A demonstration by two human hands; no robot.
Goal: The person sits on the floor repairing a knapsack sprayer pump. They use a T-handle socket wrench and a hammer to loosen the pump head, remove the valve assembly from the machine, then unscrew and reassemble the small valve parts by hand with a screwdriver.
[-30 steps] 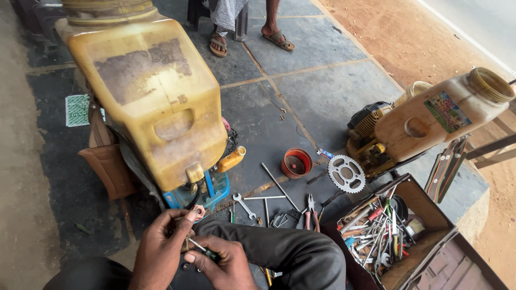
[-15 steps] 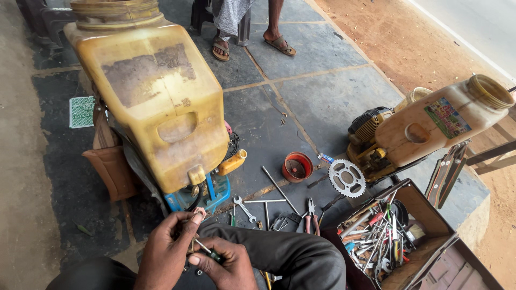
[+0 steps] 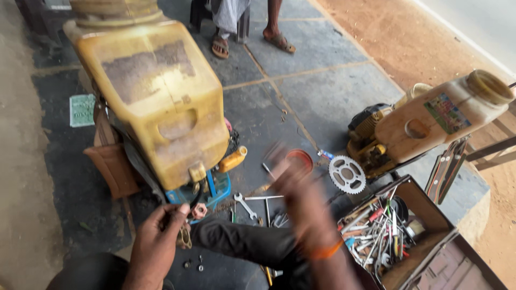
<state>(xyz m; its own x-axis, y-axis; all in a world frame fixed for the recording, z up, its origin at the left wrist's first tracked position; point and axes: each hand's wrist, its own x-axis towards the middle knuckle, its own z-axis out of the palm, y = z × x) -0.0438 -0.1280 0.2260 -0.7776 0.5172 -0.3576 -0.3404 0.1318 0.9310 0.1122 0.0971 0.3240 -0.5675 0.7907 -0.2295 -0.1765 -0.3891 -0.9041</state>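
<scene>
My left hand [image 3: 155, 243] is low in the head view, below a big, worn yellow sprayer tank [image 3: 156, 107]. Its fingers are closed on a small brass fitting [image 3: 185, 236], right by a pinkish nut [image 3: 199, 210] at the tank's blue base [image 3: 217, 189]. My right hand [image 3: 295, 185] is lifted and blurred with motion, over my dark trouser leg [image 3: 242, 244], its fingertips near a red bowl [image 3: 302, 157]. An orange band is on its wrist. The blur hides whether it holds anything.
Spanners [image 3: 244, 204] and rods lie on the slab floor ahead of my knee. A toothed sprocket [image 3: 346, 174] lies beside a second sprayer with an engine [image 3: 430, 123]. An open toolbox [image 3: 424, 244] of tools sits at the right. Another person's sandalled feet [image 3: 279, 40] are at the top.
My right hand has left the small part and swung up and right toward the red bowl. My left hand stays low with the fitting. The camera has shifted closer.
</scene>
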